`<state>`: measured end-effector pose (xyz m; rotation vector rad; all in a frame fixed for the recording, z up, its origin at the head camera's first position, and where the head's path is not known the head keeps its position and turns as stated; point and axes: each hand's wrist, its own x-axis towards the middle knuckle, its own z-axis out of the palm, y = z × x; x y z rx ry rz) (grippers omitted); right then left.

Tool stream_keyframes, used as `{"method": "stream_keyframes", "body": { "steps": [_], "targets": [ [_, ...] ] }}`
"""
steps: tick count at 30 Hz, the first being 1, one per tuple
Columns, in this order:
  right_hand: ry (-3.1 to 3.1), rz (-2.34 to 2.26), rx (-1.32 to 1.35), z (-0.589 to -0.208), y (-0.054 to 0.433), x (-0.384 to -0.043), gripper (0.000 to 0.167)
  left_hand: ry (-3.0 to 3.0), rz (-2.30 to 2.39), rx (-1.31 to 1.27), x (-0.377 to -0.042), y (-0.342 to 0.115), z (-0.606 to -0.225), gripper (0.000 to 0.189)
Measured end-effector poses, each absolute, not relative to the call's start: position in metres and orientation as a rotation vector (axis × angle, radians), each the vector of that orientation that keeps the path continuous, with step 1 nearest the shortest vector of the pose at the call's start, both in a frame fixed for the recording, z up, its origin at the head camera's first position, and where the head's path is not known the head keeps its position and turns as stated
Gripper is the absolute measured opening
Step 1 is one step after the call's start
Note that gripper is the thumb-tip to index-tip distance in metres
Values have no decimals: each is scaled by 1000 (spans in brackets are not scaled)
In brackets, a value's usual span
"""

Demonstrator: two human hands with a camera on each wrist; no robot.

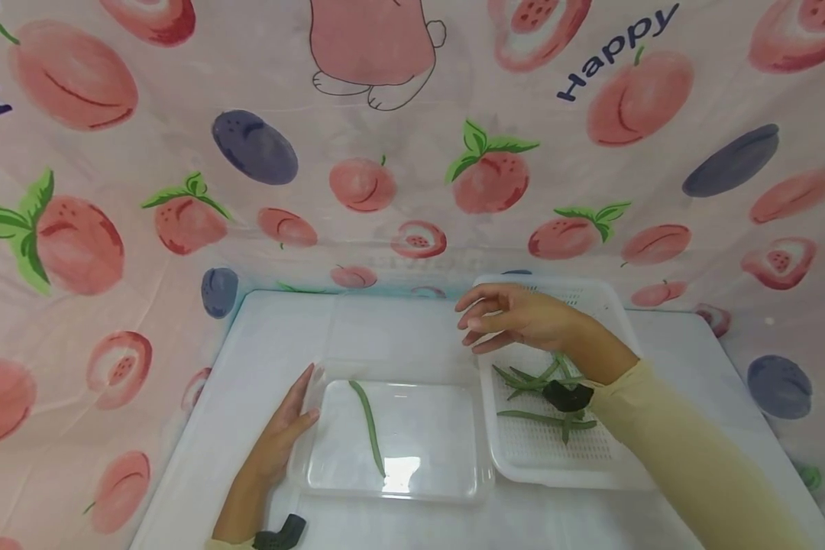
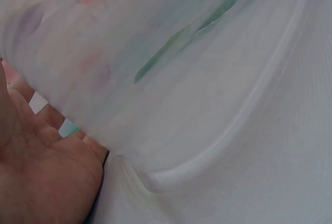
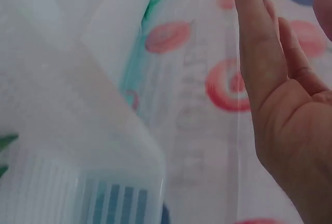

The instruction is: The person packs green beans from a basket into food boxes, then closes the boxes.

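A clear plastic box (image 1: 426, 428) stands on the white table with one green bean (image 1: 367, 428) lying lengthwise in its left part. My left hand (image 1: 278, 431) rests against the box's left side, fingers extended along the wall and thumb by the rim. In the left wrist view, the box wall partly hides the fingers of that hand (image 2: 49, 167). Above the far left part of a white slotted basket (image 1: 516, 472), my right hand (image 1: 522, 315) hovers with loosely bent fingers and nothing in them. Several green beans (image 1: 539, 418) lie crossed in the basket, partly hidden by the right wrist.
The basket stands directly to the right of the box. A fruit-printed cloth (image 1: 412, 168) hangs behind the white table (image 1: 289, 328) and at both sides. Dark wrist devices (image 1: 567, 396) are strapped to both arms.
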<state>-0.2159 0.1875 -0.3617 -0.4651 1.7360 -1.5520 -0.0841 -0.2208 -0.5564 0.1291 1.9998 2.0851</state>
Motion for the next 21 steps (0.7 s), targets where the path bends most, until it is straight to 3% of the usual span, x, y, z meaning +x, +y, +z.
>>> {"method": "stream_keyframes", "body": {
  "steps": [9,21],
  "targets": [
    [1810,-1634,-324,-385,254,-226,31,2017,2073,147,-84,-221,-557,71],
    [1894,-1614,-135,-418,310,-230,44,1996,2082,156,-84,-221,-556,71]
  ]
}}
